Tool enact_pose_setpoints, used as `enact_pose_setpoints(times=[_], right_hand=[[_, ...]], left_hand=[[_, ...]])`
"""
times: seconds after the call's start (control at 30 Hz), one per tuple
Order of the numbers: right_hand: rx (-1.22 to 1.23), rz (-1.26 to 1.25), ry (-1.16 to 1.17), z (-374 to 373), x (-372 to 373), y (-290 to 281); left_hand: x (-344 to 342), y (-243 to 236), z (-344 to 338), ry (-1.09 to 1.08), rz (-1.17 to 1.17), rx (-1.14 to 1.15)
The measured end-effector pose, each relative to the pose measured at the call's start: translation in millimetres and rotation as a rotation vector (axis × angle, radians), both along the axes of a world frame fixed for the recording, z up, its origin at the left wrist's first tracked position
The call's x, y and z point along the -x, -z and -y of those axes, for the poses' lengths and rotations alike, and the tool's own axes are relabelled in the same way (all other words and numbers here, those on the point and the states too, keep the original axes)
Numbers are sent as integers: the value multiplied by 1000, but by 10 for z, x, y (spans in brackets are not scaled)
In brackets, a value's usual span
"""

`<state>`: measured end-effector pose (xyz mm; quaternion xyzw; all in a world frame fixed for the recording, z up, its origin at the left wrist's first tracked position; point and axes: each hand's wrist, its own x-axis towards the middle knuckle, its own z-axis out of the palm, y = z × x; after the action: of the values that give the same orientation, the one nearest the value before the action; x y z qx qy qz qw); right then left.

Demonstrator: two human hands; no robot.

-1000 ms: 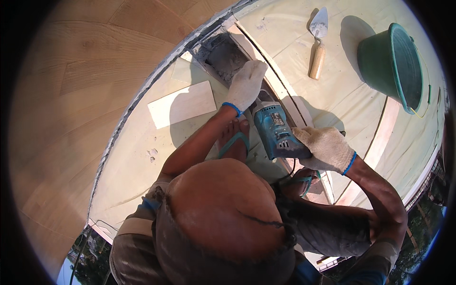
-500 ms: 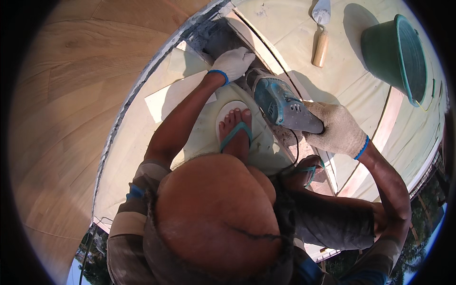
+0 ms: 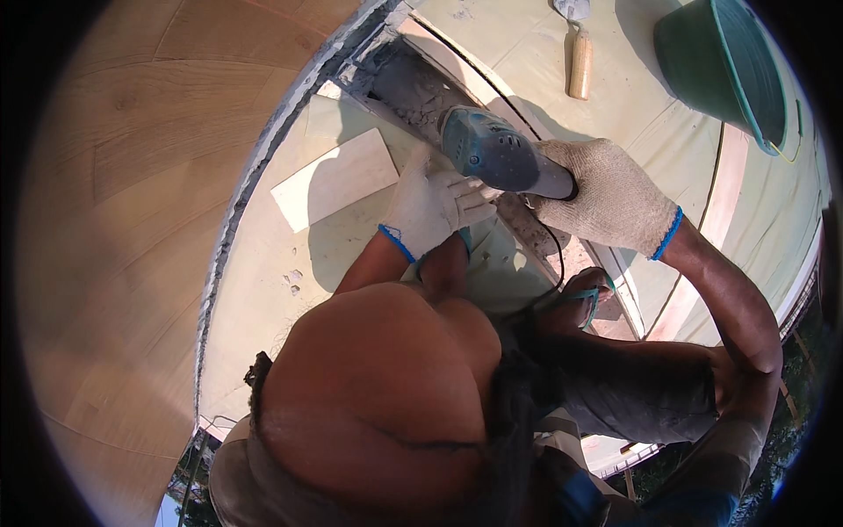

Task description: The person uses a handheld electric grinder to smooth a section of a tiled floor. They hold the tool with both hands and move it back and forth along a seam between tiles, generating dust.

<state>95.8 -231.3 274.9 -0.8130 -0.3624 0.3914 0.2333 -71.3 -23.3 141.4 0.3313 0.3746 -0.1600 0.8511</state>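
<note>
My gloved right hand (image 3: 610, 193) is closed round the grey rear handle of a teal corded power tool (image 3: 493, 151). The tool's front end points away from me over a narrow trough (image 3: 420, 92) with rough grey mortar or concrete in it; its tip is hidden under the body. My left hand (image 3: 426, 209), in a white knit glove with a blue cuff, is just left of the tool and below its body. Its fingers stretch to the right, holding nothing. Whether the fingertips touch the tool I cannot tell.
A white rectangular board (image 3: 338, 180) lies left of the trough. Beyond, on the pale sheeting, are a wooden-handled trowel (image 3: 580, 68) and a green bucket (image 3: 694, 61) tipped on its side. A wood-patterned surface (image 3: 158, 193) fills the left. The black cord (image 3: 560, 255) runs near my sandalled feet.
My left hand has come back toward me from the tool's front end, and its fingers have straightened. The tool's body now appears more steeply tilted, with my right hand still holding it.
</note>
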Motion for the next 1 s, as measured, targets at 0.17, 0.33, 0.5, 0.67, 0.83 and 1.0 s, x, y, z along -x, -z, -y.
enact_pose_setpoints(times=[0.17, 0.33, 0.5, 0.67, 0.83, 1.0], right_hand=[[11, 48, -97, -19, 22, 29], [0, -13, -135, 173, 33, 146], [-53, 45, -90, 340, 157, 393], [4, 108, -149, 294, 250, 171], [-94, 231, -214, 268, 211, 128], [-159, 289, -213, 53, 65, 345]], left_hand=[[-24, 476, 118, 529, 392, -783], [-38, 807, 288, 622, 595, -1007], [7, 883, 403, -18, 280, 147], [42, 809, 447, -491, 184, 869], [-62, 754, 234, -438, 308, 882], [-253, 813, -33, -541, 330, 832]])
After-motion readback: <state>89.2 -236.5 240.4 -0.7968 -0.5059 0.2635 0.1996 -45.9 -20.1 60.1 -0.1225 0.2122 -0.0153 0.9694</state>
